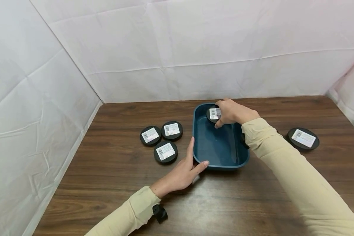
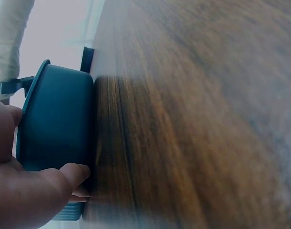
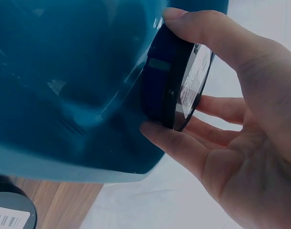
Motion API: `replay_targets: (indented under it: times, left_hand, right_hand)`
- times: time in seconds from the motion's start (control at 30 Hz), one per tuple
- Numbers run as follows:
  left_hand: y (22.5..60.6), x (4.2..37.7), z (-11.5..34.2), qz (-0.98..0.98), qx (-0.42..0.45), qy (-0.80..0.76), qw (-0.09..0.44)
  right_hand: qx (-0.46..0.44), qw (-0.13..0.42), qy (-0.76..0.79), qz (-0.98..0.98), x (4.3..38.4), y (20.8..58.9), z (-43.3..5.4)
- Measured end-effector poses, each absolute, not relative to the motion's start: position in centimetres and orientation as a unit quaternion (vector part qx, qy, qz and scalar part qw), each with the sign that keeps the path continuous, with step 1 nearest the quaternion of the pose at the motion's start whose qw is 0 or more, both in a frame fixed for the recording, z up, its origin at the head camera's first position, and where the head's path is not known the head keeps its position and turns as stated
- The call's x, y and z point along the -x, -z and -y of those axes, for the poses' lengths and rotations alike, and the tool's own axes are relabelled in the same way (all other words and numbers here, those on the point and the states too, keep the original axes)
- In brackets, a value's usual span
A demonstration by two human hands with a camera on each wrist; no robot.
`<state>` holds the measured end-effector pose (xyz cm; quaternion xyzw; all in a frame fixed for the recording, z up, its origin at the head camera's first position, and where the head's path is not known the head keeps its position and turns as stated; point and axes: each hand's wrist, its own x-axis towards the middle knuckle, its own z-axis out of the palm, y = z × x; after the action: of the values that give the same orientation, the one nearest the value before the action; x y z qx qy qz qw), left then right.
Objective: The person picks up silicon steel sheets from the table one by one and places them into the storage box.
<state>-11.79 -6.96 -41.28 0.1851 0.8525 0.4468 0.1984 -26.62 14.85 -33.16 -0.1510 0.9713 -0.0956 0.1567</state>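
Spread left hand (image 1: 181, 173) braces blue rectangular plastic tray (image 1: 215, 146), near-left corner; right hand (image 1: 232, 111) pinches white-labelled black disc (image 1: 214, 114), best held level.

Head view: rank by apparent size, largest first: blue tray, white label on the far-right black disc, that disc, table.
1. Table
2. Blue tray
3. Far-right black disc
4. White label on that disc

No ties; the gaps are clear.

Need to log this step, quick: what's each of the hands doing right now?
Left hand: holding the blue tray at its near-left corner.
Right hand: gripping a round black container inside the tray's far end.
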Motion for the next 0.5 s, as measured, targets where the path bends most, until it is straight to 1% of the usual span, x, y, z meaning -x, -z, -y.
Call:
replay_targets:
  times: [0.23, 0.5]
  left_hand:
    - [41.30, 11.91, 7.02, -0.850, -0.183, -0.453, 0.199]
    - [41.30, 11.80, 7.16, -0.851, -0.182, -0.451, 0.201]
  right_hand:
    - [0.148, 0.155, 0.095, -0.972, 26.71, 33.16, -14.53]
    - [0.128, 0.191, 0.079, -0.970, 26.72, 33.46, -14.09]
